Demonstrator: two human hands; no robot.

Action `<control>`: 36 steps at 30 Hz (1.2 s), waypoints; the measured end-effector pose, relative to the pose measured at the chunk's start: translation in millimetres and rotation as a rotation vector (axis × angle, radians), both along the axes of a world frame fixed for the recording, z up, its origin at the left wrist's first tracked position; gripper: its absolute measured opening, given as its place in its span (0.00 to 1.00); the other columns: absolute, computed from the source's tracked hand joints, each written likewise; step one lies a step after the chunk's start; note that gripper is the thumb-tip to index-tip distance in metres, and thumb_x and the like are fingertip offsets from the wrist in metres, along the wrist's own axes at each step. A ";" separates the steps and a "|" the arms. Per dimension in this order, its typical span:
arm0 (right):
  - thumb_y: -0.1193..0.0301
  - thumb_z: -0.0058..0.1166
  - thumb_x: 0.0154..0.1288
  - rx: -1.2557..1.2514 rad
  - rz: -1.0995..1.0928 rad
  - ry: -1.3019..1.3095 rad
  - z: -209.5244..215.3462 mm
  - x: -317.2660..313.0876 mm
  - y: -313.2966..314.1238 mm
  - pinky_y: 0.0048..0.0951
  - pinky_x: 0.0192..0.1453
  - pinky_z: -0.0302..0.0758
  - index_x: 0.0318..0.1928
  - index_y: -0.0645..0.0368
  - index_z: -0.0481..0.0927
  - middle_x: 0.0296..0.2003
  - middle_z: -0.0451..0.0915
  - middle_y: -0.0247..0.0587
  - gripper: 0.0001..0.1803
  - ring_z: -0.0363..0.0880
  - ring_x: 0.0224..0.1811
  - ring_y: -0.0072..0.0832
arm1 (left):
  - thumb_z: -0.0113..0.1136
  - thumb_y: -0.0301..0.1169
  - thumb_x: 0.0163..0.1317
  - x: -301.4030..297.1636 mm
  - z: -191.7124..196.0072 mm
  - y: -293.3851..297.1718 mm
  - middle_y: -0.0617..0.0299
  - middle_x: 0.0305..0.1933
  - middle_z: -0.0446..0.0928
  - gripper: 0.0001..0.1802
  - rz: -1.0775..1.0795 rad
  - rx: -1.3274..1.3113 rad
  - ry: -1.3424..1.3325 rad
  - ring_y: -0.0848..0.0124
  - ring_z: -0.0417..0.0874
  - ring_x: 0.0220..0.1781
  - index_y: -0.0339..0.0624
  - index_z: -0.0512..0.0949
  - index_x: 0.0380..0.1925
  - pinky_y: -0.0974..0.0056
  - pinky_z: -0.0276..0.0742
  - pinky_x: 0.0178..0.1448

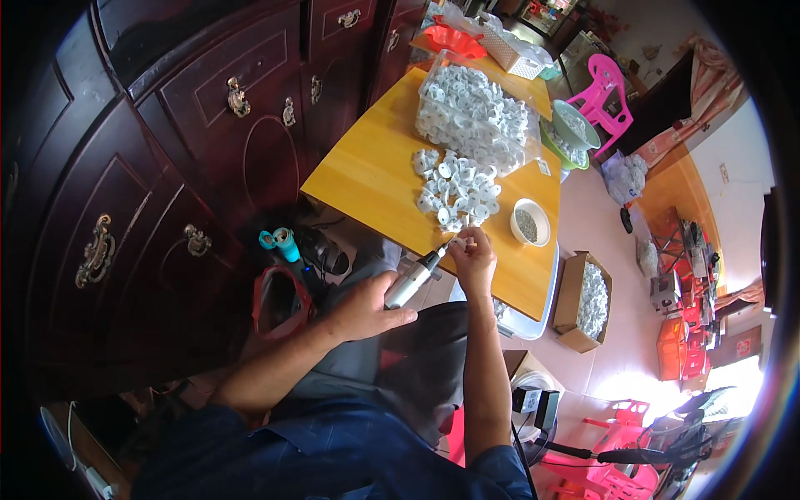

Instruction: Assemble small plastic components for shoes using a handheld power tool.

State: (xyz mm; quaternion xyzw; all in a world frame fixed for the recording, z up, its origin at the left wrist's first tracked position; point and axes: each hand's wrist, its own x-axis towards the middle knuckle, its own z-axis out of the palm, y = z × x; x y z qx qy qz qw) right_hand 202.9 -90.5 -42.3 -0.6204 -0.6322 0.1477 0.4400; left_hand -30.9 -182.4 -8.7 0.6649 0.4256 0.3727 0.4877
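Note:
My left hand (pixel 364 307) is wrapped round a silver electric screwdriver (pixel 407 287) with a dark front end. Its thin bit points up and right, toward the near edge of the yellow table (pixel 362 171). Fingers of my right hand (pixel 476 265) are pinched on a small white plastic part (pixel 460 242), which meets the tip of the bit. Just beyond lies a loose pile of similar white plastic parts (pixel 458 190). Right of the pile stands a white bowl (pixel 542 223) holding many tiny greyish pieces, too small to tell apart.
A large clear container (pixel 533 150) full of white parts stands at the table's far side. Dark wooden cabinets (pixel 200 100) line the left. A cardboard box (pixel 571 304) of white parts sits on the floor at right. Beyond are green basins (pixel 575 125) and a pink chair (pixel 604 92).

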 end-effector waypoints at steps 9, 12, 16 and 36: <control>0.76 0.60 0.65 -0.166 0.114 0.314 -11.6 19.4 -26.6 0.21 0.41 0.74 0.53 0.60 0.83 0.33 0.79 0.32 0.15 0.75 0.34 0.17 | 0.69 0.41 0.62 1.5 0.3 -2.6 0.61 0.36 0.83 0.24 -0.125 -0.139 0.139 0.76 0.82 0.32 0.34 0.76 0.50 0.67 0.78 0.41; 0.75 0.59 0.65 -0.149 0.123 0.332 -3.5 13.8 -29.6 0.20 0.37 0.73 0.51 0.58 0.84 0.27 0.78 0.29 0.14 0.72 0.29 0.15 | 0.69 0.42 0.62 5.6 -7.6 -5.0 0.63 0.31 0.81 0.25 -0.078 0.031 0.033 0.79 0.77 0.23 0.35 0.76 0.51 0.69 0.74 0.31; 0.76 0.58 0.67 -0.228 0.174 0.528 -2.4 12.0 -31.2 0.21 0.43 0.79 0.51 0.63 0.82 0.34 0.84 0.36 0.13 0.82 0.37 0.18 | 0.69 0.43 0.61 3.6 12.5 -5.6 0.58 0.33 0.82 0.25 -0.117 -0.152 0.065 0.69 0.81 0.30 0.36 0.75 0.49 0.63 0.76 0.37; 0.78 0.60 0.66 -0.248 0.222 0.649 -1.6 12.6 -37.2 0.22 0.47 0.81 0.50 0.68 0.82 0.37 0.86 0.40 0.13 0.84 0.39 0.21 | 0.70 0.41 0.59 6.0 0.8 -4.3 0.52 0.39 0.83 0.26 -0.108 -0.076 0.198 0.64 0.85 0.40 0.36 0.77 0.51 0.60 0.78 0.47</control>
